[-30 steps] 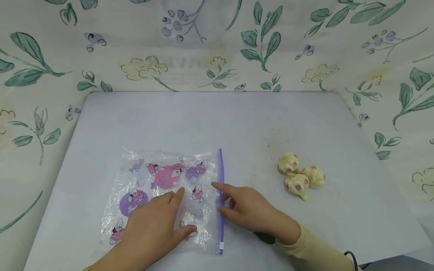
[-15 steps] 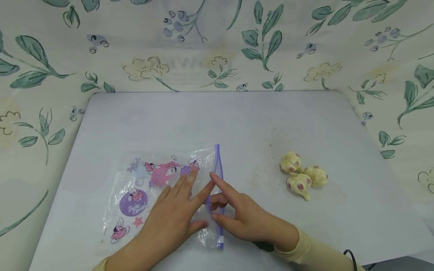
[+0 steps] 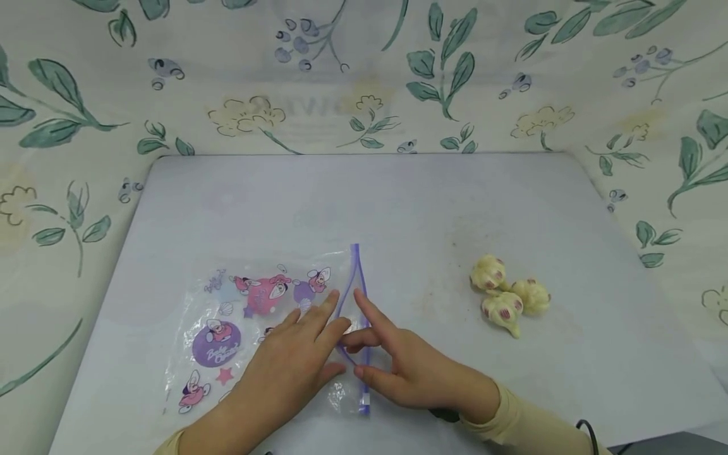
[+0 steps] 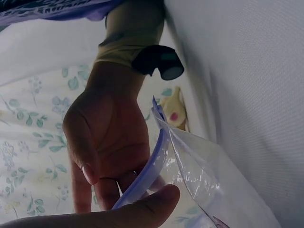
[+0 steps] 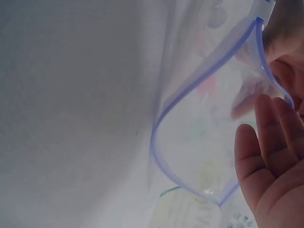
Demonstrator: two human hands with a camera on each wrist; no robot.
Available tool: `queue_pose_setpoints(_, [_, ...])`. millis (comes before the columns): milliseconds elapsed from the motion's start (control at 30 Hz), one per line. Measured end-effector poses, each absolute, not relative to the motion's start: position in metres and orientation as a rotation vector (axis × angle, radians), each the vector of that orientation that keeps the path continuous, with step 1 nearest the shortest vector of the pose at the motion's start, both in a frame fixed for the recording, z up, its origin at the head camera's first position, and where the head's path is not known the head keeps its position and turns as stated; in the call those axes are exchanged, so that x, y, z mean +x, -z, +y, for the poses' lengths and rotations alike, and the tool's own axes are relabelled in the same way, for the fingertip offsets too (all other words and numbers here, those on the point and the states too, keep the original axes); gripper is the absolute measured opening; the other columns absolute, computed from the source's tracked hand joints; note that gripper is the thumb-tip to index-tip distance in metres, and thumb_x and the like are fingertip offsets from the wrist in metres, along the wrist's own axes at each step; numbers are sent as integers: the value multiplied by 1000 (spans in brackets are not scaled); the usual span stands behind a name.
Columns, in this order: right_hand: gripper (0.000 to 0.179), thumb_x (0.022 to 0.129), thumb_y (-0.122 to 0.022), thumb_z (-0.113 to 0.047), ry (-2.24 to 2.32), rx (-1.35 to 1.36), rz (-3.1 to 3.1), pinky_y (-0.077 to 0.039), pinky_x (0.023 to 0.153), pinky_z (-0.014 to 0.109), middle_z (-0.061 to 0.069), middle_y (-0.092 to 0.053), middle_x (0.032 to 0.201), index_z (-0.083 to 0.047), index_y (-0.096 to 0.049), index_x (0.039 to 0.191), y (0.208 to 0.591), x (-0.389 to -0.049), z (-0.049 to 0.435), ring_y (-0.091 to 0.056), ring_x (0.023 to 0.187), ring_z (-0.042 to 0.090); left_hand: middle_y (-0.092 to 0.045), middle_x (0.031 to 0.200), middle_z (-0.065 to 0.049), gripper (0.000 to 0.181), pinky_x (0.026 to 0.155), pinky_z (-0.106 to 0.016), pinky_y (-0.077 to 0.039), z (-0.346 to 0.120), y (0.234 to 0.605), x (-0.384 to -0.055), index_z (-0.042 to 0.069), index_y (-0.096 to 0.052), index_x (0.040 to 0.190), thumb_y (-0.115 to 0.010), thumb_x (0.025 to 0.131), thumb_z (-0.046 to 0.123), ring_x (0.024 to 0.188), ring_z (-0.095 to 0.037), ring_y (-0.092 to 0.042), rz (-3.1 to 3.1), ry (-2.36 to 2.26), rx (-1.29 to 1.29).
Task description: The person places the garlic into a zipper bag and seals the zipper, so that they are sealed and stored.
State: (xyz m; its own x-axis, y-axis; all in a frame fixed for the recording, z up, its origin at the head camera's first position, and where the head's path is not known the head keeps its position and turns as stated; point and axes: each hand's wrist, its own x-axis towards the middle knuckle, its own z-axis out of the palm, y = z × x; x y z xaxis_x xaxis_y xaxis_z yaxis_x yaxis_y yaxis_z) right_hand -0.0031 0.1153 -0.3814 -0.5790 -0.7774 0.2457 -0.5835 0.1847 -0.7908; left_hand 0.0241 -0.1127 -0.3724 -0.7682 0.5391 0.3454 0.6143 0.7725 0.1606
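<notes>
A clear zip bag (image 3: pixel 267 297) with pink and purple cartoon prints lies on the table, its purple-edged mouth facing right and spread into a wide loop. My left hand (image 3: pixel 290 354) rests on the upper film near the mouth with loosely bent fingers. Through the film, in the right wrist view, one of its fingers shows. My right hand (image 3: pixel 409 366) is at the mouth, its middle finger reaching to the upper purple lip, index and thumb spread apart. In the right wrist view, straight right fingers (image 5: pixel 266 152) overlap that lip. A white slider (image 3: pixel 366 399) sits at the near end.
Three garlic bulbs (image 3: pixel 503 309) sit in a cluster on the white table (image 3: pixel 398 196), right of the bag. A flower-printed cloth (image 3: pixel 341 76) surrounds the table's back and sides. A black cable (image 3: pixel 588 433) runs beside the right sleeve.
The bag's mouth has gone from nearly flat to widely spread. My left hand first moved right to the lip, then drew back slightly left with it. The garlic stays put.
</notes>
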Motion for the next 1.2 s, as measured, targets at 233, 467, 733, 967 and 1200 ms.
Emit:
queue_pose_setpoints(233, [98,95,-67,-9,1281,-1349,2283,-50,109,40,5,-68,134,-2,7,159,381,-3,115,-65,124,16,-69,129,-17,64,86,-47,-61,-116,377,20,5,-62,111,-96,64,31,101,-29,-75,-2553,409,-932])
queue_pose_setpoints(467, [101,94,-70,-13,1179,-1254,2475,-49,110,45,2,-65,138,-4,5,161,364,-7,132,-61,130,17,-65,137,-14,62,81,-45,-62,-121,375,18,8,-63,115,-94,68,35,100,-29,-75,-2625,451,-876])
queue_pose_setpoints(733, [100,88,-74,-4,1225,-1103,2705,-46,112,29,1,-67,136,1,-3,160,349,-8,176,-68,117,16,-67,134,-13,62,64,-31,-62,-125,375,17,9,-63,113,-94,67,35,90,-22,-77,-2568,517,-886])
queue_pose_setpoints(967, [102,80,-76,5,1140,-956,2961,-40,111,16,6,-70,130,2,-12,159,354,-8,217,-70,109,19,-68,133,-12,61,55,-27,-58,-126,372,17,9,-64,113,-94,67,35,82,-20,-77,-2543,526,-884])
queue_pose_setpoints(1200, [107,77,-78,6,974,-852,3119,-57,89,20,8,-71,128,0,-10,160,355,-8,241,-63,125,19,-68,133,-11,58,47,-26,-53,-129,368,17,9,-64,112,-91,70,38,70,-20,-75,-2532,497,-864])
